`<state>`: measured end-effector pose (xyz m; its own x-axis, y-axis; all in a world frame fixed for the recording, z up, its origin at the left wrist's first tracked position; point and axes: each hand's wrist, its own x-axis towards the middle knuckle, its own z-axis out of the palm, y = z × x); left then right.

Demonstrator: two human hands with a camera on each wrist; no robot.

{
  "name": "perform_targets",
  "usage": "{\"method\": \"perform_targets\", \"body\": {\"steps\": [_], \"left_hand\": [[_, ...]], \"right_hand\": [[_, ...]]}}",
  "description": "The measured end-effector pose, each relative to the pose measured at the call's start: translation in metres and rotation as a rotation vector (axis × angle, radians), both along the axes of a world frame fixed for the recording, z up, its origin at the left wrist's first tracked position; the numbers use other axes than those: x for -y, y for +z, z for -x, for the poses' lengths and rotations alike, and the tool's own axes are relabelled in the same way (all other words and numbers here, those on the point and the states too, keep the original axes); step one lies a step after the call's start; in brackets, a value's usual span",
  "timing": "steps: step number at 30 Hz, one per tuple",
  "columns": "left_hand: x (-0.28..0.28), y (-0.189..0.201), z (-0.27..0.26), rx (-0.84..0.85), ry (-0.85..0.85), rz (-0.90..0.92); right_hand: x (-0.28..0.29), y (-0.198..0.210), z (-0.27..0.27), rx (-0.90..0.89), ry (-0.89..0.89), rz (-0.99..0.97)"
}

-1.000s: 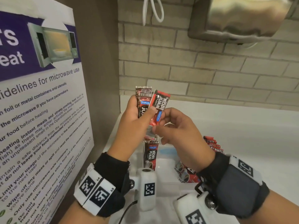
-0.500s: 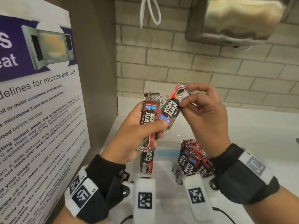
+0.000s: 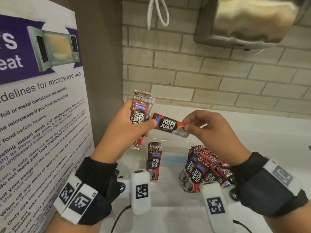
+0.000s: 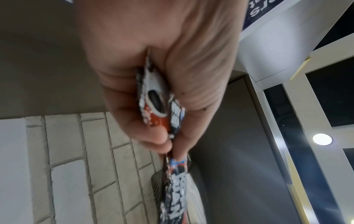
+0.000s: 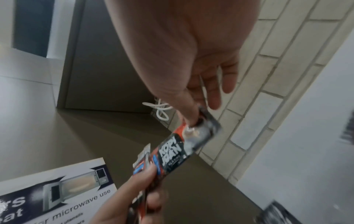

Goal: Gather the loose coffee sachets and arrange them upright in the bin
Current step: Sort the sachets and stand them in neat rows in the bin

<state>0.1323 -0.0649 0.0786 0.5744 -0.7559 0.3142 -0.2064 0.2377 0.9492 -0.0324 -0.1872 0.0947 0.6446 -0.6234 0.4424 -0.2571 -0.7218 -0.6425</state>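
Above bin (image 3: 170, 158), hands (image 3: 124, 126) pinch sachet (image 3: 170, 126)

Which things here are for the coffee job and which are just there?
For the job:
left hand gripping sachet stack
right hand pinching Kopi Juan sachet
clear bin
sachets in bin

Just there:
microwave poster
white cord
metal dispenser

White counter (image 3: 262, 132) apparently bears the clear bin (image 3: 170, 195).

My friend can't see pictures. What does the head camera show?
Two hands hold red coffee sachets over a clear bin: the left hand grips a small stack, the right hand pinches one sachet sideways. More sachets stand in the bin.
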Motion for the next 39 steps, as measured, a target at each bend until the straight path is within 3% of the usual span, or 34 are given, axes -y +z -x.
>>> {"method": "perform_targets", "body": {"steps": [4, 9, 16, 24, 31, 39], "left_hand": [[0.001, 0.001, 0.002, 0.041, 0.023, 0.025], [-0.001, 0.000, 0.009, 0.217, -0.048, -0.075], [-0.002, -0.001, -0.006, 0.044, 0.120, 0.061], [0.002, -0.003, -0.004, 0.060, 0.093, 0.067], [0.005, -0.006, -0.005, 0.070, 0.081, 0.055], [0.005, -0.005, -0.005, -0.019, 0.024, 0.069]], "right_hand": [[-0.014, -0.013, -0.003, -0.208, 0.095, -0.148], [-0.022, -0.025, -0.016, -0.102, 0.130, -0.263], [-0.010, -0.066, -0.019, -0.251, 0.096, -0.625], [-0.008, -0.090, -0.047, -0.419, -0.003, -0.568], [-0.012, -0.093, -0.045, -0.460, 0.028, -0.616], [-0.011, -0.095, -0.043, -0.647, 0.091, -0.548]]}}
